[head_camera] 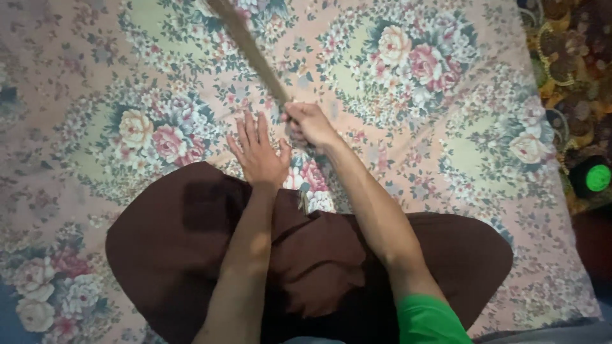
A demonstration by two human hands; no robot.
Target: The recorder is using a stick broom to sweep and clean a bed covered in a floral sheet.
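Observation:
My right hand point(308, 123) is closed around the near end of a long brown broom-like stick bundle point(248, 48) that runs up and to the left across the bed, blurred by motion. My left hand point(257, 151) is flat and spread, fingers apart, resting on the floral bedsheet point(446, 127) just left of the right hand, holding nothing. My crossed legs in brown cloth point(191, 236) fill the bottom of the view. A green sleeve point(427, 322) shows at my right arm.
The pink floral sheet covers the whole bed. A patterned dark carpet point(574, 57) lies beyond the right edge, with a dark object showing a round green top point(598, 178) on it.

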